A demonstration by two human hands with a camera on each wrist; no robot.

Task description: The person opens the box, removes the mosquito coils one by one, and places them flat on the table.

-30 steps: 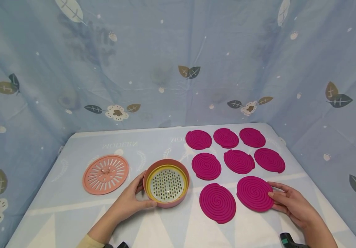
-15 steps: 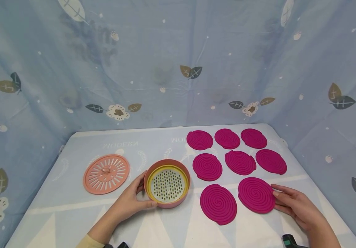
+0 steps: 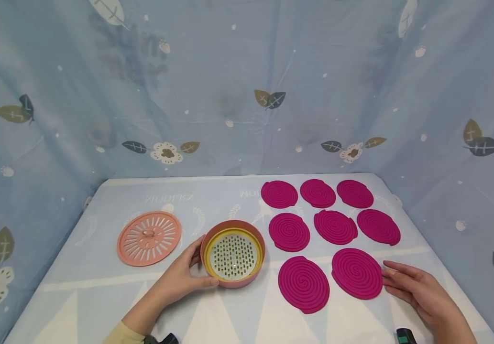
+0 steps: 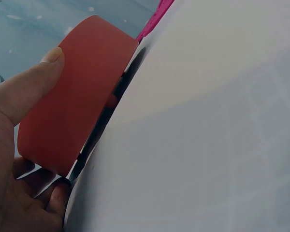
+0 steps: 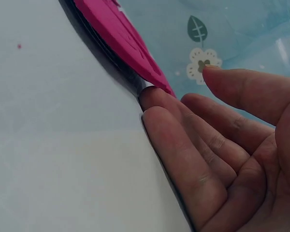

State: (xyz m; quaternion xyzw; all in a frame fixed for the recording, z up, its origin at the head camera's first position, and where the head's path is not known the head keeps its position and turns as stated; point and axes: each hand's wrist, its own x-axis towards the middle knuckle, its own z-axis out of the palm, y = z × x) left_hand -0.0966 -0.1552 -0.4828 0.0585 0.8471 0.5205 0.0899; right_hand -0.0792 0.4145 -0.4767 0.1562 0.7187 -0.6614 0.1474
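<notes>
My left hand (image 3: pixel 182 279) grips a round pink container (image 3: pixel 238 284) from its left side, thumb at the front and fingers behind. Set inside the container is a yellow-rimmed metal grater plate (image 3: pixel 233 256). The left wrist view shows the thumb against the smooth side wall (image 4: pixel 82 96), with fingers curling under its lower edge. By the right edge of a magenta spiral coaster (image 3: pixel 356 274) is my right hand (image 3: pixel 421 289), fingers loosely extended. In the right wrist view the thumb stands apart from the coaster (image 5: pixel 125 38), and a fingertip lies right at its edge.
Several more magenta spiral coasters lie in rows on the right of the cloth-covered table, one nearest the front (image 3: pixel 303 284). A slotted pink lid (image 3: pixel 149 238) with a small centre knob lies flat at left. A patterned curtain (image 3: pixel 229 71) surrounds the table's back and sides.
My right thumb has come off the coaster, and that hand has drawn back a little to the right. The left hand keeps its grip on the container. The head view has shifted slightly.
</notes>
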